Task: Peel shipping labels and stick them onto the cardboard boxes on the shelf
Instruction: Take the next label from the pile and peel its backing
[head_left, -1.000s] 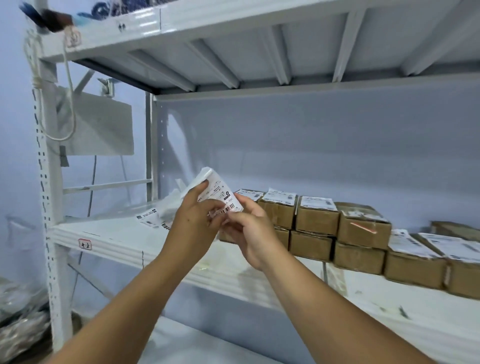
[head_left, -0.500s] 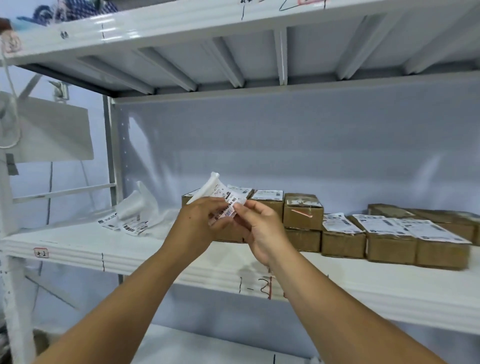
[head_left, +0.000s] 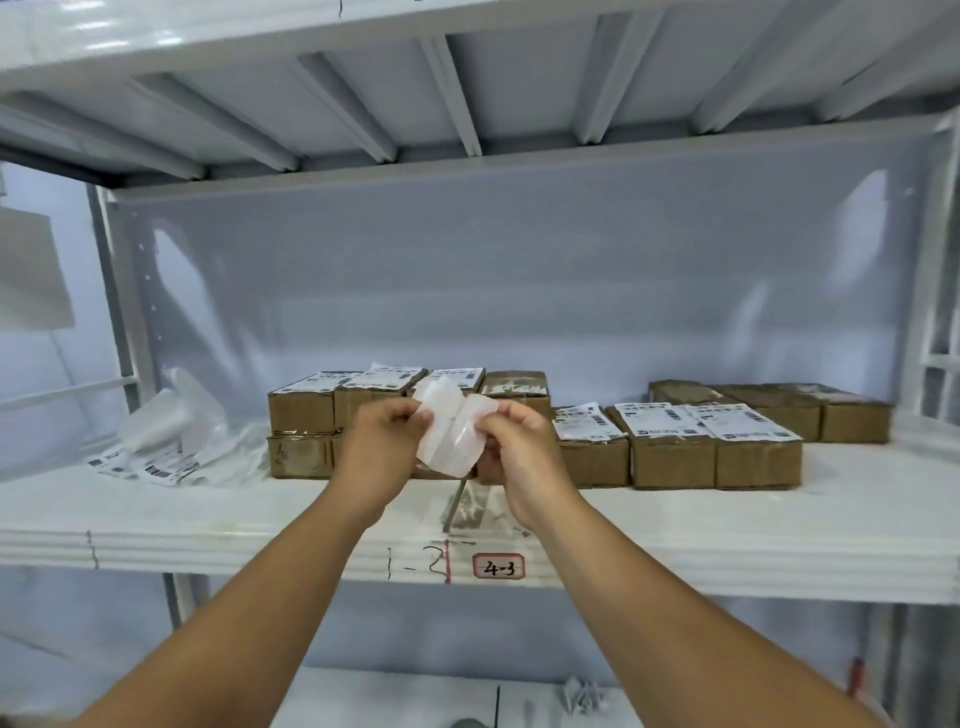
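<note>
The left hand (head_left: 384, 447) pinches the left edge of a white shipping label (head_left: 448, 436) between thumb and curled fingers. The right hand (head_left: 519, 457) pinches its right edge the same way. The label is a glossy, curling rectangle with its blank side toward the camera, held in the air just in front of the 2-high stack of brown cardboard boxes (head_left: 301, 431) on the white metal shelf (head_left: 727, 540). 3 of the stack's top boxes carry flat printed labels. Right of the stack sits a 1-high row of labelled boxes (head_left: 717, 457), with plain taped boxes (head_left: 779, 410) behind it. Left of the stack lies a crumpled heap of translucent backing and printed label strips (head_left: 156, 447). Below the stack, on the shelf lip, a red-bordered tag (head_left: 497, 566) reads 4-3.
</note>
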